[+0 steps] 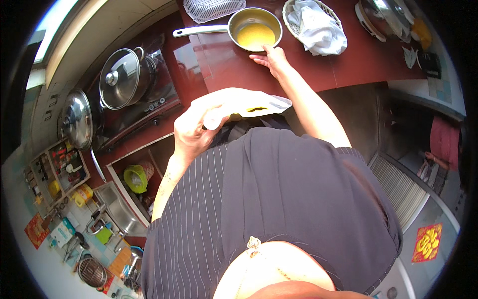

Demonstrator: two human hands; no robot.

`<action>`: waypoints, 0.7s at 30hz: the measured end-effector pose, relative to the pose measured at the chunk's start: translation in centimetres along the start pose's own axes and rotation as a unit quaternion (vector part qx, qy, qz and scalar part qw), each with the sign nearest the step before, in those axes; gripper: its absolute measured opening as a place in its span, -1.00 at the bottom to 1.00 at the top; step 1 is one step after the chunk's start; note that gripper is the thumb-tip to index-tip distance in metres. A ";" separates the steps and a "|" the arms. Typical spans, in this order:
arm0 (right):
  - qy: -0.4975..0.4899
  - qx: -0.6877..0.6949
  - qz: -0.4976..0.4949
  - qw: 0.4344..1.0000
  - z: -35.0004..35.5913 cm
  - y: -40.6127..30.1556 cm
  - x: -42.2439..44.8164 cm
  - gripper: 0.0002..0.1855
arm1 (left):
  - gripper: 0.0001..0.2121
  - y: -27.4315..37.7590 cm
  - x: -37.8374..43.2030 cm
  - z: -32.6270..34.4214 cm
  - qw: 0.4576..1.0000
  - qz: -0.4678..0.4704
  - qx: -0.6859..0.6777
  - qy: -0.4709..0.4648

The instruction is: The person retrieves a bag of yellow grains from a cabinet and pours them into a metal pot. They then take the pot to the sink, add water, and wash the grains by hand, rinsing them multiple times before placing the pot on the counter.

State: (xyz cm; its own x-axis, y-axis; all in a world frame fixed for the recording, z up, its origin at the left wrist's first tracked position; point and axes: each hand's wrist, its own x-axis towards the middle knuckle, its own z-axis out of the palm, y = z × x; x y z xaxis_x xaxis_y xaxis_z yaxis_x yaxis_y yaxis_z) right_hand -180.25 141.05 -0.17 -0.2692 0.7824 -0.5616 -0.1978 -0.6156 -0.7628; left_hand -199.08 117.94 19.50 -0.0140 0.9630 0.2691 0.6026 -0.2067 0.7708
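My left hand [194, 127] grips a clear pouch [274, 104] with a white spout cap [213, 118], held near my body; something yellow shows through part of it. My right hand [274, 61] is at the near rim of a metal saucepan [276, 18], thumb on the rim and fingers below it. A yellow layer [255, 36] covers the saucepan's bottom, and its long handle [201, 30] points left. The pan is over the dark red countertop [235, 73].
A white plastic basket [214, 9] lies behind the saucepan. Right of the pan, another basket [291, 22] holds a white cloth [321, 31]. To the left, a glass-lidded pot [119, 78] stands on the stove, beside a lidded pan [76, 119]. A sink [123, 209] is further along.
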 end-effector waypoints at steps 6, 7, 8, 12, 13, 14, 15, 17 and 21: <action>0.034 -0.507 -0.160 0.846 -5.3 -2.3 -2.4 -0.41 | -0.73 -0.1 1.4 3.9 0.993 -0.099 -0.057 0.034; 0.032 -0.593 -0.254 0.763 -6.4 -1.5 -2.9 -0.51 | -0.74 -0.2 1.6 4.3 0.991 -0.110 -0.065 0.042; 0.020 -0.630 -0.301 0.716 -7.4 -0.8 -3.3 -0.52 | -0.75 -0.1 2.0 4.6 0.991 -0.111 -0.059 0.043; -0.001 -0.643 -0.331 0.690 -10.1 0.4 -2.9 -0.56 | -0.78 0.4 3.7 5.4 0.994 -0.091 -0.037 0.041; 0.004 -0.636 -0.333 0.696 -10.5 0.4 -2.6 -0.56 | -0.79 0.1 3.9 5.6 0.995 -0.081 -0.033 0.040; 0.038 -0.639 -0.340 0.689 -10.9 0.3 -2.4 -0.54 | -0.79 -0.4 4.1 5.7 0.997 -0.065 -0.015 0.035; 0.064 -0.636 -0.357 0.681 -10.9 -0.7 -3.1 -0.51 | -0.79 -0.6 4.6 6.0 0.998 -0.052 -0.023 0.029; -0.034 -0.606 -0.358 0.709 -10.6 -2.1 -5.4 -0.40 | -0.79 -0.3 5.7 6.3 0.999 -0.030 -0.033 0.026; -0.230 -0.412 -0.162 0.867 -8.6 -2.0 -11.0 -0.10 | -0.78 0.6 7.9 6.5 0.995 -0.017 -0.098 -0.009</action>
State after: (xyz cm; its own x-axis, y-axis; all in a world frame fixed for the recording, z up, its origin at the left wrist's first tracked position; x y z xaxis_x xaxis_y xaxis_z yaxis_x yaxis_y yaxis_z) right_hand -168.78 134.50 4.82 -0.7095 0.6650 -0.2331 0.3559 0.0526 -0.9331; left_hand -193.62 126.57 18.32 -0.0152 0.9726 0.2320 0.4345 -0.2025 0.8776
